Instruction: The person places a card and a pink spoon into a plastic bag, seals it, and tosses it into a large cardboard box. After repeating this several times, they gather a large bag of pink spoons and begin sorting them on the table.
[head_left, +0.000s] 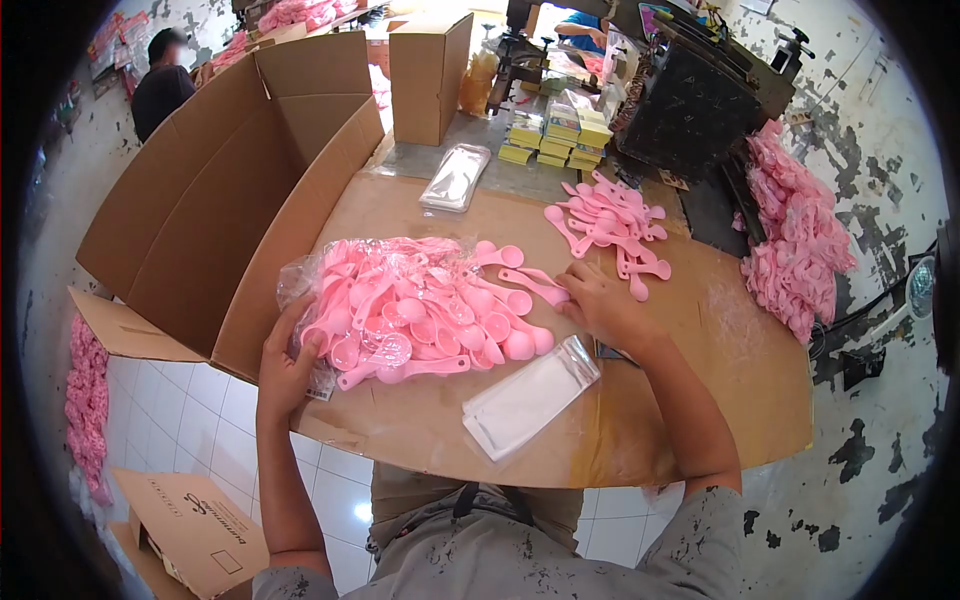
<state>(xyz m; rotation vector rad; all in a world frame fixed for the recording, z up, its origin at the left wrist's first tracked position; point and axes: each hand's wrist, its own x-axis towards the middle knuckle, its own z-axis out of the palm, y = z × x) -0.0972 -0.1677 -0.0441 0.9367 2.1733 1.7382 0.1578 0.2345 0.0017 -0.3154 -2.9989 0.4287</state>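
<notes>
A heap of pink plastic measuring spoons (410, 315) lies on the cardboard-covered table, partly inside a clear plastic bag (300, 275). My left hand (287, 358) grips the bag's left side, its thumb against the spoons. At the heap's right edge, my right hand (602, 308) pinches a pink measuring spoon (535, 287) by the handle; the fingertips are partly hidden. Just below the heap is a stack of clear plastic sleeves (530, 398). A smaller pile of pink spoons (612, 215) sits beyond my right hand.
A large open carton (215, 190) stands along the left side. Farther back are another sleeve stack (456, 178), an upright box (430, 80), bundled yellow-edged cards (560, 130) and a dark machine (685, 105). Bagged pink items (797, 235) hang at right. A person (163, 85) is at back left.
</notes>
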